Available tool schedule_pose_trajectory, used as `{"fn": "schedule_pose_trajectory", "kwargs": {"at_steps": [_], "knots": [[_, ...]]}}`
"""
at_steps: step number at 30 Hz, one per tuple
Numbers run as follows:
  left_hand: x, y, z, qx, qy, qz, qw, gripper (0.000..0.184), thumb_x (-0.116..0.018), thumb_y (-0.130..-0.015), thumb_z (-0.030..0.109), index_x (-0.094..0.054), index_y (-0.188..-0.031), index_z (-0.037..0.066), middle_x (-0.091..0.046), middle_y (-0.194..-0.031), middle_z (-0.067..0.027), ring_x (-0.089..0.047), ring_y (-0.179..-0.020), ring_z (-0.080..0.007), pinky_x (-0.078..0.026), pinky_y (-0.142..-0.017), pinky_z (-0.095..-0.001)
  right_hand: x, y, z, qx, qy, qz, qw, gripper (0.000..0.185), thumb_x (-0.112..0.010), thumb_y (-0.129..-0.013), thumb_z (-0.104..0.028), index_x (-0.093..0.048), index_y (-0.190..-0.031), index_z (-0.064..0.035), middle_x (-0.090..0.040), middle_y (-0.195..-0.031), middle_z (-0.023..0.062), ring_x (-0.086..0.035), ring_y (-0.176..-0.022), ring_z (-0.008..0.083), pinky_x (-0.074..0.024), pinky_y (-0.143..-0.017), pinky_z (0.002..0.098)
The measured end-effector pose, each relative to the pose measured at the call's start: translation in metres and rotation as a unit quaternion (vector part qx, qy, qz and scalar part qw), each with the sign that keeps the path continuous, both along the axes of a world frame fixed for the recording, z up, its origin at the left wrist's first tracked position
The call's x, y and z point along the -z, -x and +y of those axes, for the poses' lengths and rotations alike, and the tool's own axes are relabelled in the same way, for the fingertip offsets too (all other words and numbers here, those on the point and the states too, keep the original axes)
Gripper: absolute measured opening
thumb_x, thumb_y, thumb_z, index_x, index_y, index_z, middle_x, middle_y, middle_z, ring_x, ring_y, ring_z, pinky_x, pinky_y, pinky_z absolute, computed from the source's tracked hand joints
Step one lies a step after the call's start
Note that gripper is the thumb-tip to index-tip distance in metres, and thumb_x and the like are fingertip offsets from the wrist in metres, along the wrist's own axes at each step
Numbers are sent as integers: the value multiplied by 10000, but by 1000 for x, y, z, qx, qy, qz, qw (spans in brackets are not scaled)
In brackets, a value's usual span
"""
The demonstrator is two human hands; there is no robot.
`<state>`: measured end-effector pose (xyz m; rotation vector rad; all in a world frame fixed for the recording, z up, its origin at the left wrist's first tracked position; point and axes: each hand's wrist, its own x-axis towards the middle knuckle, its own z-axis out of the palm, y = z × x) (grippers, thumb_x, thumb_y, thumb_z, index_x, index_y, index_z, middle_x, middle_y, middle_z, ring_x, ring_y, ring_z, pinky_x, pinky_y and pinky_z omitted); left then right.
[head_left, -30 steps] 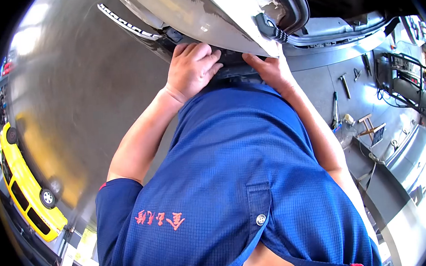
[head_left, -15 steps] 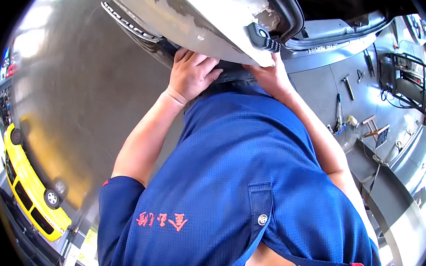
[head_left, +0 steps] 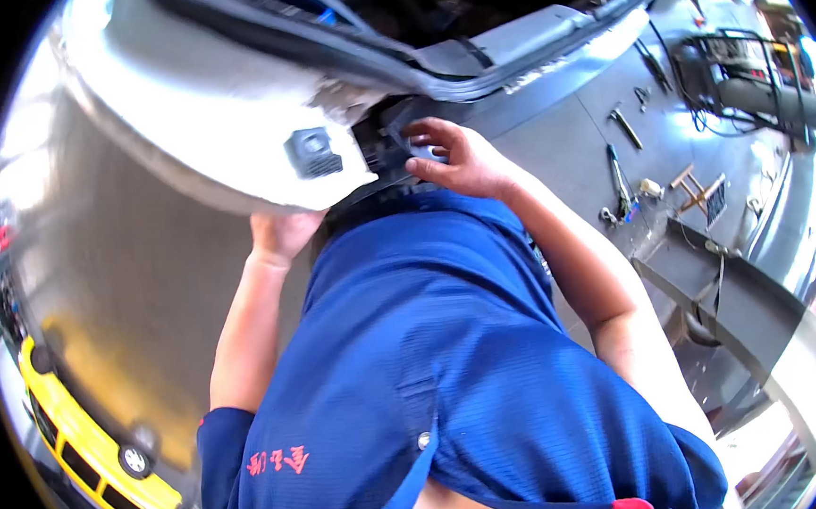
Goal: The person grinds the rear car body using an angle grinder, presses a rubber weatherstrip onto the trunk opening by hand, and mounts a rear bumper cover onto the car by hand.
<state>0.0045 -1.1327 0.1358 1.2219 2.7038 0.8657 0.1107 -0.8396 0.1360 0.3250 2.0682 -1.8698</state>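
Note:
A pale car door (head_left: pixel 200 118) with bare, patchy paint hangs at the upper left, its lower corner near my waist. My left hand (head_left: pixel 284 235) is at the door's lower edge; its fingers are hidden behind the panel. To the right of the door's corner is my right hand (head_left: pixel 458 161), fingers apart and bent, beside dark parts in the gap. I cannot make out whether it touches them. On the door near that corner sits a small dark block with a ribbed end (head_left: pixel 314 153), blurred.
The car's sill (head_left: pixel 545 56) and dark interior lie at the top. On the grey floor to the right are a hammer (head_left: pixel 626 129), other hand tools and a small wooden-framed stool (head_left: pixel 700 193). A black metal frame (head_left: pixel 745 70) stands farther right. A yellow vehicle (head_left: pixel 100 446) is at the left.
The door has swung left and nearer in view. My right hand has come off the door's lower edge to beside its corner. The fingers of my left hand have gone behind the panel.

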Motion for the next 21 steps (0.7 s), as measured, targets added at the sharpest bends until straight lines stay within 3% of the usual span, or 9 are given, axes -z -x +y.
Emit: {"fn": "schedule_pose_trajectory", "kwargs": {"at_steps": [1, 3, 4, 5, 6, 10, 14, 19, 21], "knots": [[-6, 2, -1, 40, 36, 66, 996, 353, -795, -833, 259, -711, -1128, 84, -697, -1132, -142, -649, -1066, -350, -500, -950, -466, -10, -3, 28, -45, -46, -75, 995, 501, -740, -918, -223, -577, -1337, -4, -666, -1240, 179, -596, -1253, 241, -500, -1034, 375], [3, 5, -8, 54, 39, 51, 997, 361, -803, -817, 255, -698, -1103, 61, -698, -1082, -138, -648, -1024, -349, -497, -930, -457, 14, -18, 85, -14, -209, -103, 972, 457, -744, -851, -270, -662, -1217, -8, -644, -1279, 224, -618, -1222, 309, -500, -1029, 387], [4, 4, -6, 16, 13, -31, 999, 354, -806, -807, 251, -691, -1078, 53, -692, -1047, -134, -641, -997, -352, -494, -915, -454, 39, -29, 119, 12, -318, -97, 943, 480, -735, -842, -258, -645, -1241, -8, -619, -1316, 231, -606, -1231, 332, -492, -1042, 402], [2, 5, -8, 29, 51, -11, 998, 344, -787, -826, 249, -699, -1106, 72, -692, -1085, -120, -632, -1057, -339, -495, -941, -459, 66, -40, 153, 38, -421, -94, 901, 505, -726, -832, -247, -628, -1266, -8, -594, -1353, 239, -594, -1240, 356, -484, -1054, 418], [-1, 6, -10, 44, 87, 9, 995, 336, -768, -844, 248, -706, -1134, 90, -692, -1124, -105, -623, -1116, -326, -495, -967, -465, 84, -50, 185, 53, -446, -128, 884, 565, -722, -829, -242, -582, -1326, -15, -536, -1420, 237, -551, -1287, 365, -458, -1086, 425], [-18, 9, -3, 34, 191, 76, 978, 304, -771, -802, 349, -661, -969, 121, -623, -1006, -104, -584, -977, -366, -466, -865, -505, 114, -41, 275, 19, -492, -164, 855, 785, -703, -831, -189, -362, -1525, -54, -289, -1614, 205, -306, -1485, 364, -343, -1195, 401], [-21, 13, 2, 45, 207, 87, 974, 349, -750, -814, 395, -621, -970, 110, -580, -1040, -115, -564, -976, -366, -454, -850, -499, 145, -14, 330, -114, -573, -107, 805, 732, -629, -835, -105, -397, -1527, -159, -300, -1626, 133, -216, -1531, 334, -288, -1205, 529], [-28, -3, -11, -36, 356, 48, 933, 389, -802, -765, 372, -627, -1022, 138, -605, -1152, -119, -555, -1130, -394, -426, -982, -529, 161, 28, 383, -300, -578, -177, 738, 721, -699, -846, -296, -443, -1511, -190, -365, -1598, 95, -287, -1508, 304, -182, -1181, 662], [-34, -9, -1, -63, 404, 41, 912, 419, -799, -772, 389, -646, -1090, 162, -603, -1190, -120, -541, -1174, -395, -420, -1014, -532, 173, 37, 395, -356, -572, -176, 717, 761, -766, -829, -467, -490, -1478, -183, -426, -1556, 103, -336, -1471, 320, -253, -1175, 616]]}}
